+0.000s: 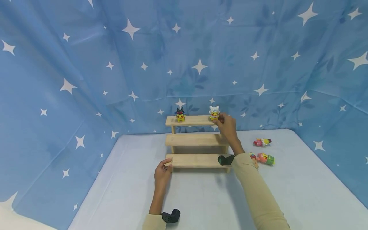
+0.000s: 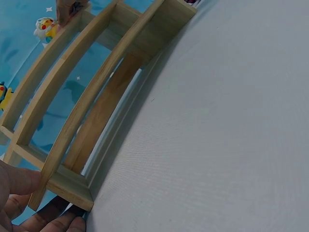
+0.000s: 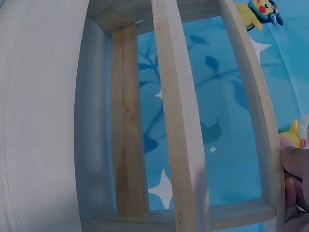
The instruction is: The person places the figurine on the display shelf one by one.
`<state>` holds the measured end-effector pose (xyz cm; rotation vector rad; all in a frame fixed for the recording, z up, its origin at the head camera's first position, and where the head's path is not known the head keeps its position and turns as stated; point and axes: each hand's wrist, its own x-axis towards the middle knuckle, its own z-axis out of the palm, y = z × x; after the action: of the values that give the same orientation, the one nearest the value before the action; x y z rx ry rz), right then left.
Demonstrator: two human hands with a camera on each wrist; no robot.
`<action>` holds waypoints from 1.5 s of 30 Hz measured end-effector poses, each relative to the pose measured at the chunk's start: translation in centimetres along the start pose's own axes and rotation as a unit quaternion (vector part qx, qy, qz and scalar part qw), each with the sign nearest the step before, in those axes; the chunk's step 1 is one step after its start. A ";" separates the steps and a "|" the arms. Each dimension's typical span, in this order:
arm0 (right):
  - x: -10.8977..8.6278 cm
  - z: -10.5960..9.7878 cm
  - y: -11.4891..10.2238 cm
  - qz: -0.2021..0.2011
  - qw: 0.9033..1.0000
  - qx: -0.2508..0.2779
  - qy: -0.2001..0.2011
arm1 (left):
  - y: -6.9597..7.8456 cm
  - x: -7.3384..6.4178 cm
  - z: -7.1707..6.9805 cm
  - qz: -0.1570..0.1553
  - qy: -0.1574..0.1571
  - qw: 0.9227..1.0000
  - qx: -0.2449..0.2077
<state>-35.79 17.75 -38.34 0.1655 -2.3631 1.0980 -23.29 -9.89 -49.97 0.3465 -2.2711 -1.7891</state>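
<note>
A three-tier wooden display stand (image 1: 198, 139) stands on the white table. On the right end of its top tier, my right hand (image 1: 228, 126) pinches a small yellow figurine with a white hood (image 1: 214, 111); that figurine appears upright. In the right wrist view, fingertips (image 3: 294, 157) meet its yellow body beside the top board. My left hand (image 1: 162, 174) grips the lowest tier's left end, the thumb (image 2: 21, 180) on the board and the other fingers around the side. Another yellow figurine, with a dark eared hat (image 1: 180, 115), stands on the top tier's left part.
Right of the stand, several colourful figurines lie on the table (image 1: 132, 179), among them a red and yellow one (image 1: 262, 142), a pink one (image 1: 262, 157) and a green one (image 1: 270, 160). My right sleeve partly covers another (image 1: 253, 157). A blue star-patterned curtain (image 1: 198, 48) hangs behind.
</note>
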 end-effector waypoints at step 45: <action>-7.5 -5.2 2.0 0.149 0.968 0.085 0.182 | 0.2 -0.1 -0.1 0.007 -0.003 1.000 -0.016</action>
<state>-27.91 22.11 -40.73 -0.3179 -2.0050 1.3413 -23.15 -9.93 -49.76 0.3204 -2.2412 -1.8192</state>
